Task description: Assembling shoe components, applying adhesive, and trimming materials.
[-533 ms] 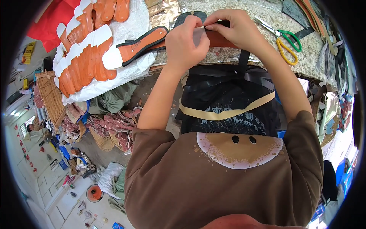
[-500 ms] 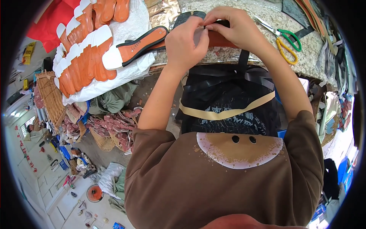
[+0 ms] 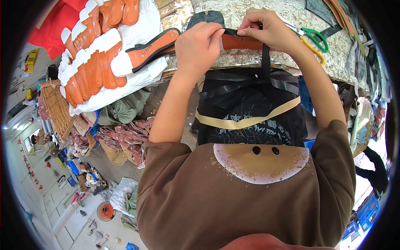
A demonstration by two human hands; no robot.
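My left hand [image 3: 196, 46] is closed, its thumb and fingers pinching a black edging strip [image 3: 230, 31] at the upper edge of an orange insole [image 3: 242, 43]. My right hand [image 3: 266, 31] pinches the same strip a short way to the right, so a length of it spans the gap between my hands. The left part of this insole is hidden behind my left hand. From near my right hand, a black band [image 3: 266, 60] hangs over the table edge onto the dark cloth on my lap. Left of my hands lies another orange-and-white insole [image 3: 152, 48] with black edging.
Several orange-and-white insoles [image 3: 93, 68] lie in overlapping rows on a white sheet [image 3: 143, 71]. Scissors [image 3: 315, 41] with green and yellow handles rest beside my right forearm. Behind my hands is a dark rounded piece [image 3: 206, 17]. A dark cloth [image 3: 250, 89] covers my lap.
My hands have drawn apart, the left one leftward and the right one rightward, baring the black strip and more of the orange insole. My right forearm now covers more of the scissors.
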